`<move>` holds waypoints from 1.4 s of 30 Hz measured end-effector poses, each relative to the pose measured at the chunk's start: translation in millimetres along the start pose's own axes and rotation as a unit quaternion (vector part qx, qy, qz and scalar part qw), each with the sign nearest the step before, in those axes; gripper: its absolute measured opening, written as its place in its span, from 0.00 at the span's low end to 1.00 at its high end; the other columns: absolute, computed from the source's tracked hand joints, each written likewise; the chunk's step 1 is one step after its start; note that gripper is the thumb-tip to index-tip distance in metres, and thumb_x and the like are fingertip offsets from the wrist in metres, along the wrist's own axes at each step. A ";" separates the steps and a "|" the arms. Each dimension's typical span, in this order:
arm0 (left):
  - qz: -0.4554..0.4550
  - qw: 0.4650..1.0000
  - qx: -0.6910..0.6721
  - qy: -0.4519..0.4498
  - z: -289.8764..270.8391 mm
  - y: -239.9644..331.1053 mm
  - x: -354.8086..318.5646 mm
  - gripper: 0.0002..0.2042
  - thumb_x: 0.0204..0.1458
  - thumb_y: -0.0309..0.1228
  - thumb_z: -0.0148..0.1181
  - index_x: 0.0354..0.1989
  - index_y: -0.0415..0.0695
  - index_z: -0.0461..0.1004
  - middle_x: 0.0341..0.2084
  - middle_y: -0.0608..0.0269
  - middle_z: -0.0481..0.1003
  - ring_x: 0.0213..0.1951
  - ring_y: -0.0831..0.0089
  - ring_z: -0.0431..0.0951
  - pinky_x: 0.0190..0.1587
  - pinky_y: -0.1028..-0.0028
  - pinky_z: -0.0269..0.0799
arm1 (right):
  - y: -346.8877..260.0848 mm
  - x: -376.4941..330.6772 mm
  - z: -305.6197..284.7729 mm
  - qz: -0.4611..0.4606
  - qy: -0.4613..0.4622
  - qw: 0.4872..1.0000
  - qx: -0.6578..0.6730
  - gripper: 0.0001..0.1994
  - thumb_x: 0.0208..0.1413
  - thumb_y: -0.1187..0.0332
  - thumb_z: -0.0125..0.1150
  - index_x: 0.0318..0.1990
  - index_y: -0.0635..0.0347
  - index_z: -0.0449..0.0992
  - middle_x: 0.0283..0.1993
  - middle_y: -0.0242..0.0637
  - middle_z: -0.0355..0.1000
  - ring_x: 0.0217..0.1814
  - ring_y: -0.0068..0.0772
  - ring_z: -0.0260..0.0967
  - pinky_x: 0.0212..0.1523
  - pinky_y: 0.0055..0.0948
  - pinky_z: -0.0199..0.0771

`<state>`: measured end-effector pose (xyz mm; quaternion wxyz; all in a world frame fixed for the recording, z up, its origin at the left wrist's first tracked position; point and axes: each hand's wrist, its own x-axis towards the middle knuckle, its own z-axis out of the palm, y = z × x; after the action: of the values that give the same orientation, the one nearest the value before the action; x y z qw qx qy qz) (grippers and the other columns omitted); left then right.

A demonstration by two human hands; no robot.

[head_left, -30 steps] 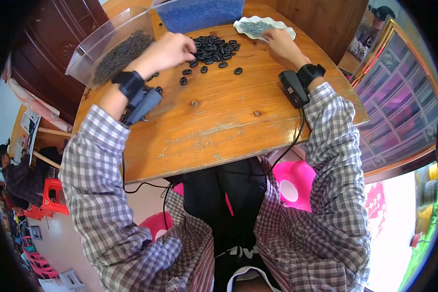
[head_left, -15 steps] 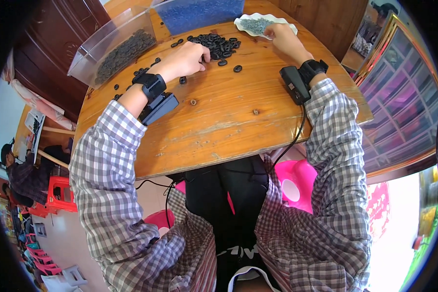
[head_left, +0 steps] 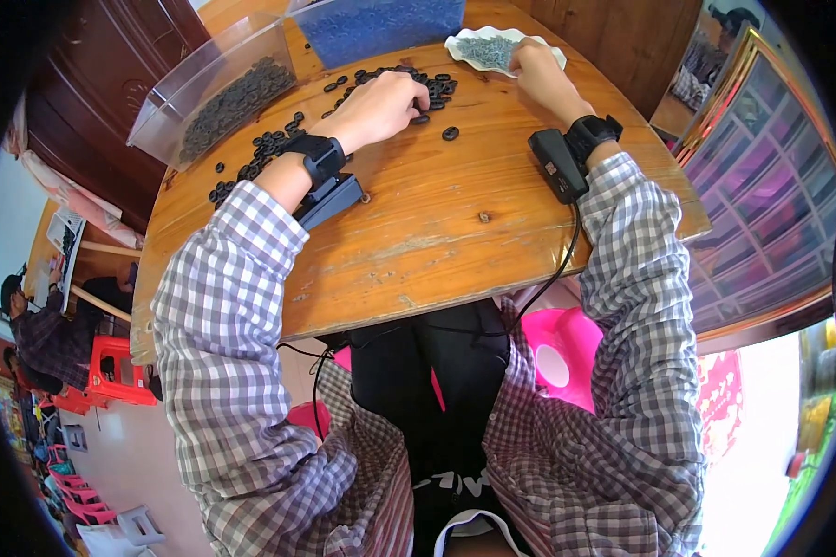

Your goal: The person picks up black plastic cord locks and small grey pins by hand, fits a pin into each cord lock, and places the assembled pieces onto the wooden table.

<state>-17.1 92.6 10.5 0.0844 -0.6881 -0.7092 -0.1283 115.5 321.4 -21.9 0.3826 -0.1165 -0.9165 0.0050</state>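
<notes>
My left hand (head_left: 382, 105) reaches over a pile of small black oval pieces (head_left: 443, 88) on the wooden table. Its fingers are curled together at the pile's near edge, and whatever they hold is hidden. One loose black oval piece (head_left: 450, 134) lies to the right of that hand. Farther right, my right hand (head_left: 541, 72) is at a white scalloped dish (head_left: 454, 45) of small, thin grey-blue pieces (head_left: 489, 51). The fingers of this hand are pinched down at the dish's contents; what is between them is too small to tell. Each wrist wears a black strapped device.
A clear bin (head_left: 149, 119) of black pieces stands at the table's left edge, with a second black cluster (head_left: 269, 146) beside it. A bin of blue pieces (head_left: 381, 28) is at the back. A cable (head_left: 567, 255) hangs from the right wrist device over the front edge of the table (head_left: 418, 251).
My left hand and forearm have shifted right along the black pile, uncovering more of the left cluster. My right hand has stayed at the dish with hardly any movement.
</notes>
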 end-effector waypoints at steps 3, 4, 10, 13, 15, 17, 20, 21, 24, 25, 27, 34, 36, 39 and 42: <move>-0.022 0.999 0.016 -0.025 -1.8 1.3 3.7 0.06 0.45 0.26 0.57 0.33 0.41 0.74 0.26 0.60 0.70 0.30 0.66 0.71 0.33 0.70 0.67 | -2.9 2.6 -1.9 0.024 -0.039 0.999 -0.013 0.08 0.36 0.83 0.51 0.28 0.70 0.74 0.32 0.52 0.70 0.36 0.47 0.68 0.37 0.35 0.68; -0.027 0.999 0.023 -0.029 -1.8 1.4 4.8 0.07 0.44 0.26 0.57 0.33 0.42 0.74 0.26 0.60 0.70 0.30 0.66 0.71 0.33 0.70 0.67 | -4.1 3.1 -2.7 0.034 -0.055 0.998 -0.025 0.08 0.37 0.82 0.51 0.28 0.70 0.74 0.32 0.52 0.70 0.36 0.47 0.68 0.37 0.35 0.68; 0.000 0.999 0.047 0.018 2.2 -1.3 10.7 0.06 0.43 0.28 0.59 0.30 0.41 0.74 0.26 0.59 0.71 0.31 0.64 0.72 0.34 0.69 0.68 | -10.0 0.8 -9.0 0.044 -0.062 0.996 -0.039 0.07 0.39 0.81 0.51 0.28 0.70 0.73 0.31 0.52 0.70 0.36 0.47 0.69 0.37 0.36 0.68; -0.018 0.998 0.061 -0.007 3.5 -0.7 13.8 0.06 0.43 0.28 0.59 0.29 0.40 0.74 0.27 0.58 0.71 0.32 0.63 0.72 0.34 0.69 0.69 | -11.3 -0.3 -10.1 0.028 -0.050 0.997 -0.045 0.06 0.40 0.81 0.52 0.28 0.69 0.73 0.31 0.51 0.70 0.36 0.48 0.68 0.37 0.35 0.68; -0.023 0.998 0.063 -0.014 2.9 -1.0 15.9 0.06 0.43 0.28 0.59 0.28 0.40 0.74 0.27 0.58 0.71 0.32 0.63 0.73 0.34 0.69 0.69 | -13.4 -1.2 -12.3 0.024 -0.046 0.998 -0.047 0.06 0.40 0.81 0.52 0.28 0.69 0.73 0.31 0.51 0.70 0.36 0.48 0.68 0.37 0.35 0.68; -0.026 0.997 0.065 -0.020 3.6 0.3 17.8 0.05 0.43 0.28 0.58 0.28 0.40 0.74 0.27 0.58 0.72 0.32 0.63 0.73 0.33 0.69 0.69 | -13.4 -1.8 -13.2 0.021 -0.043 0.998 -0.051 0.06 0.40 0.80 0.53 0.29 0.68 0.73 0.31 0.51 0.70 0.36 0.47 0.68 0.37 0.35 0.68; -0.025 0.994 0.104 -0.010 3.7 2.2 19.1 0.05 0.44 0.27 0.57 0.30 0.41 0.75 0.28 0.57 0.72 0.31 0.63 0.74 0.33 0.69 0.69 | -14.4 -1.3 -14.3 0.010 -0.025 0.999 -0.044 0.07 0.40 0.80 0.53 0.29 0.67 0.73 0.31 0.50 0.70 0.36 0.47 0.68 0.37 0.34 0.68; -0.054 0.997 0.057 -0.017 2.1 1.7 19.4 0.06 0.45 0.27 0.56 0.31 0.42 0.75 0.29 0.58 0.73 0.31 0.66 0.74 0.32 0.70 0.69 | -14.8 -0.6 -15.0 0.002 -0.012 0.999 -0.042 0.06 0.40 0.79 0.54 0.29 0.67 0.73 0.31 0.49 0.70 0.35 0.46 0.68 0.37 0.34 0.68; -0.107 0.988 -0.109 -0.011 -10.0 -3.7 11.1 0.08 0.45 0.27 0.56 0.34 0.41 0.75 0.30 0.59 0.74 0.31 0.71 0.74 0.31 0.73 0.69 | -18.2 4.2 -12.6 -0.013 0.030 0.999 0.007 0.06 0.41 0.77 0.56 0.30 0.66 0.74 0.30 0.48 0.70 0.33 0.45 0.69 0.36 0.33 0.68; -0.126 0.965 -0.229 0.002 -15.3 -5.0 7.6 0.09 0.44 0.27 0.57 0.35 0.40 0.75 0.30 0.60 0.75 0.31 0.74 0.75 0.31 0.74 0.69 | -18.9 6.1 -12.1 -0.018 0.057 0.997 0.051 0.06 0.42 0.75 0.57 0.30 0.65 0.74 0.30 0.47 0.70 0.32 0.44 0.69 0.35 0.33 0.69; -0.167 0.914 -0.369 0.002 -22.0 4.8 -15.0 0.10 0.46 0.27 0.56 0.37 0.40 0.74 0.29 0.63 0.74 0.31 0.78 0.73 0.31 0.78 0.69 | -36.2 6.5 -18.6 -0.023 0.052 0.994 0.094 0.06 0.43 0.75 0.57 0.31 0.65 0.74 0.30 0.45 0.71 0.32 0.40 0.70 0.34 0.30 0.69; -0.259 0.671 -0.691 0.076 -8.0 20.4 -87.7 0.11 0.50 0.23 0.51 0.42 0.36 0.68 0.34 0.60 0.72 0.38 0.76 0.73 0.38 0.84 0.69 | -133.3 -9.2 -27.5 -0.025 -0.080 0.909 0.407 0.05 0.47 0.75 0.57 0.32 0.66 0.74 0.31 0.33 0.73 0.33 0.21 0.69 0.35 0.20 0.70; -0.248 0.664 -0.701 0.083 -7.1 19.2 -88.5 0.10 0.50 0.23 0.52 0.41 0.35 0.68 0.34 0.59 0.72 0.38 0.75 0.74 0.39 0.83 0.69 | -145.7 -16.8 -27.4 -0.013 -0.113 0.889 0.444 0.05 0.46 0.77 0.57 0.33 0.67 0.74 0.31 0.33 0.72 0.33 0.21 0.69 0.37 0.20 0.70; -0.233 0.667 -0.702 0.086 -7.4 19.7 -90.9 0.10 0.49 0.23 0.52 0.40 0.34 0.68 0.34 0.57 0.72 0.38 0.73 0.74 0.40 0.83 0.70 | -152.4 -19.3 -29.0 -0.006 -0.130 0.889 0.438 0.05 0.47 0.77 0.56 0.33 0.67 0.73 0.31 0.34 0.72 0.34 0.21 0.69 0.38 0.20 0.70; -0.222 0.680 -0.695 0.076 -6.6 21.5 -89.2 0.10 0.49 0.23 0.53 0.40 0.33 0.67 0.34 0.56 0.72 0.38 0.72 0.74 0.41 0.82 0.70 | -149.8 -22.5 -27.3 0.004 -0.147 0.888 0.435 0.05 0.47 0.77 0.56 0.32 0.68 0.73 0.31 0.34 0.71 0.34 0.21 0.68 0.38 0.20 0.70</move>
<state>7.4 6.0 -8.2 -0.3955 -0.3589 -0.5394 -0.6510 118.6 168.6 -3.6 0.2561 0.0603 -0.8679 0.4214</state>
